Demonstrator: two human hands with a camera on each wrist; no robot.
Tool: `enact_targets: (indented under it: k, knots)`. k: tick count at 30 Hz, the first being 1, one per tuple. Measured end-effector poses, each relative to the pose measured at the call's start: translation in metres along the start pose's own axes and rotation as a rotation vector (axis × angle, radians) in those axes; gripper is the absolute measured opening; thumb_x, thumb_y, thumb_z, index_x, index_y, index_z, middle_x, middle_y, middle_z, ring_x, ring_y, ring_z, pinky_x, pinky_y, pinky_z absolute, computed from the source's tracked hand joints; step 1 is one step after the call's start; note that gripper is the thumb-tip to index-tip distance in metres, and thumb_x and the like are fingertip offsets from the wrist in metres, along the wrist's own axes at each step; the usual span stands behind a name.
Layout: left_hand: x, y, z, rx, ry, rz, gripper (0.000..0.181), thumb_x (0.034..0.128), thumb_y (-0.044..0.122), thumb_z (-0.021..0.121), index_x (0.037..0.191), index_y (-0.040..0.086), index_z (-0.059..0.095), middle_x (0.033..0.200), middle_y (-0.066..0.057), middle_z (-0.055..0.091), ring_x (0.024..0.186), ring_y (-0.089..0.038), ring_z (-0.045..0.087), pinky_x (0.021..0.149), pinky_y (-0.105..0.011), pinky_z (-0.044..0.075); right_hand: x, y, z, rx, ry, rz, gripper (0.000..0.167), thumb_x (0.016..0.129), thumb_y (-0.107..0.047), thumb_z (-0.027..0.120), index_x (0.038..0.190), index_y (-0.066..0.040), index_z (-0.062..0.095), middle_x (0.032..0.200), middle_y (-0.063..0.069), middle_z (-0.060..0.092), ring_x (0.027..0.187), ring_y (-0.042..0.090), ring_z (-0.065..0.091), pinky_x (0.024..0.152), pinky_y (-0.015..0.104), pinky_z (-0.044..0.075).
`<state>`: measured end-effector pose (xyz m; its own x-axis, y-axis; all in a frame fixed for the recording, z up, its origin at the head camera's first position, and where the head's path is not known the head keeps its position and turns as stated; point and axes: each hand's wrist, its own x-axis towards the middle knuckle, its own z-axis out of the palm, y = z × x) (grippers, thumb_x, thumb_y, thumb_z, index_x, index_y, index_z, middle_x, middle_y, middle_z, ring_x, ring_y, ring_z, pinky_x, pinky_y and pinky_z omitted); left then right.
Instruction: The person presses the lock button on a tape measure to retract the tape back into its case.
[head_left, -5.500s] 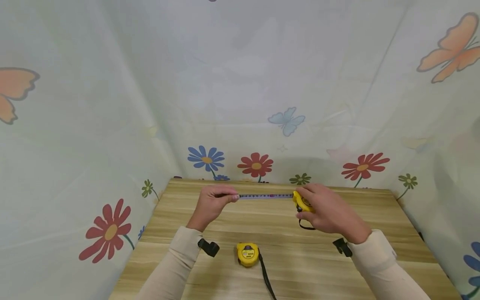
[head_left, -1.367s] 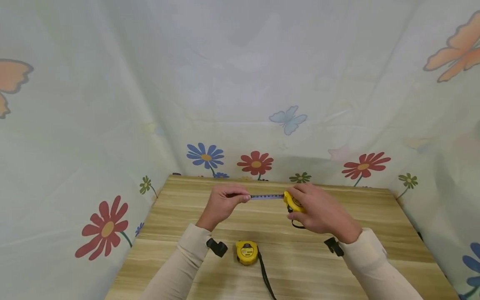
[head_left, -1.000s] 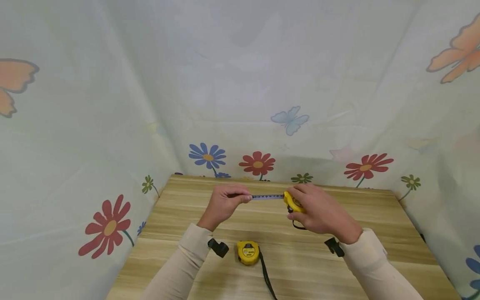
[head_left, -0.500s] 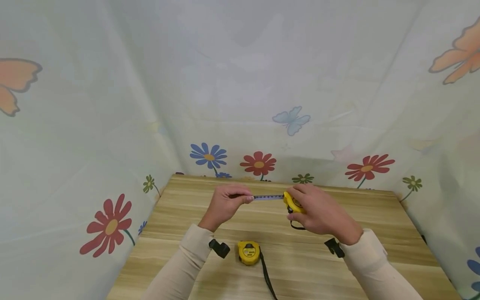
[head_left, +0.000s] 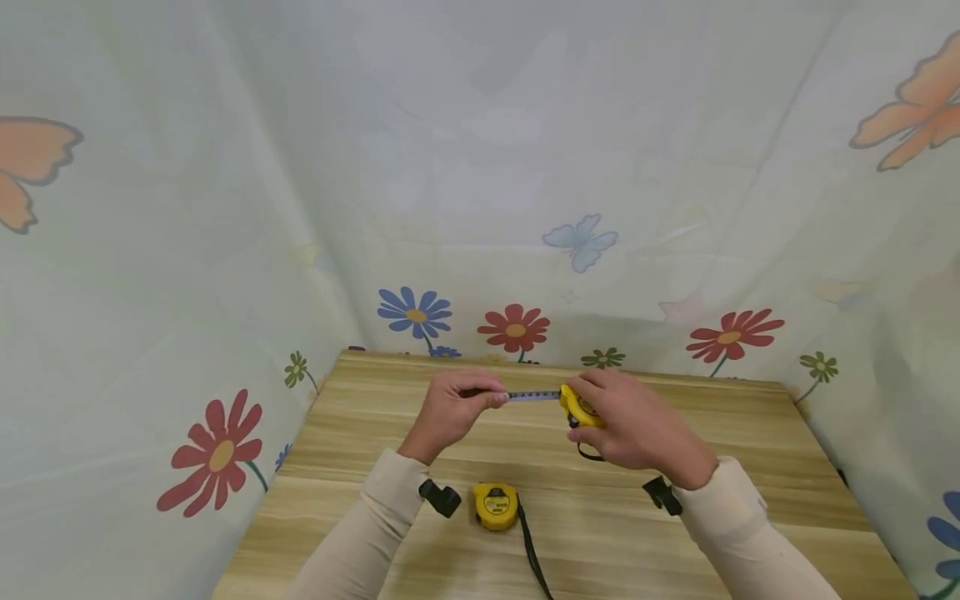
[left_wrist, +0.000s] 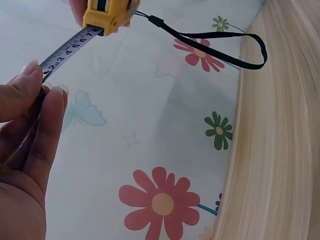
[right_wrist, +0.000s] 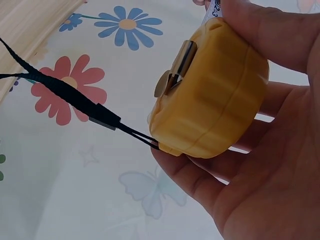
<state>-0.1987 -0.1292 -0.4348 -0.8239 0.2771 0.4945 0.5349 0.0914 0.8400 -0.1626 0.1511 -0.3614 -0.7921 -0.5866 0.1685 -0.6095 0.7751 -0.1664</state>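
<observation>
My right hand [head_left: 633, 417] grips a yellow tape measure [head_left: 581, 406] by its case, above the wooden table. A short length of blade [head_left: 534, 396] runs out of the case toward the left. The tip of that blade is pinched between thumb and fingers of my left hand [head_left: 457, 408]. In the left wrist view the printed numbers up to about 8 show on the blade [left_wrist: 70, 48]. From the held case [right_wrist: 210, 95] hangs a black wrist strap [right_wrist: 70, 95]. A second yellow tape measure [head_left: 496, 506] lies on the table between my forearms, touched by neither hand.
The wooden table [head_left: 600, 533] meets a pale fabric backdrop [head_left: 480, 167] printed with flowers and butterflies behind and at both sides. The second tape measure's black strap [head_left: 531, 550] trails toward the table's near side. Black camera mounts [head_left: 439, 497] sit at both wrists.
The exposed blade is much shorter than several seconds ago. My left hand has moved right and my right hand left, bringing them closer. The second tape measure has stayed put.
</observation>
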Motion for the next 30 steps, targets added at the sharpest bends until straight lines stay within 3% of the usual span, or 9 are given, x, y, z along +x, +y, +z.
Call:
enact_targets:
  k: [6,13,30]
  knots:
    - [0.0005,0.0008,0.0014,0.008,-0.007,-0.006,0.006,0.0939,0.007,0.077,0.095,0.007,0.082,0.096,-0.014,0.079,0.077,-0.01,0.068,0.07,-0.025,0.061,-0.0006,-0.0008,-0.0006,0.008,-0.001,0.008,0.061,0.089,-0.036,0.082,0.14,-0.007,0.062,0.133,0.01,0.066,0.105,0.023,0.062,0.095,0.046,0.058]
    - [0.0012,0.005,0.0017,0.01,-0.009,-0.014,0.006,0.0945,0.007,0.076,0.096,0.007,0.082,0.096,-0.013,0.079,0.076,-0.01,0.067,0.07,-0.031,0.063,0.0012,-0.0028,-0.0019,0.018,-0.008,0.014,0.063,0.09,-0.036,0.082,0.141,-0.007,0.061,0.134,0.011,0.066,0.107,0.024,0.062,0.096,0.047,0.058]
    - [0.004,0.0081,0.0047,0.012,-0.016,-0.047,0.007,0.095,0.009,0.076,0.096,0.006,0.082,0.096,-0.014,0.078,0.078,-0.01,0.067,0.071,-0.03,0.062,0.0025,-0.0039,-0.0032,0.009,0.003,-0.011,0.062,0.091,-0.037,0.081,0.141,-0.006,0.061,0.134,0.011,0.066,0.11,0.026,0.063,0.098,0.048,0.058]
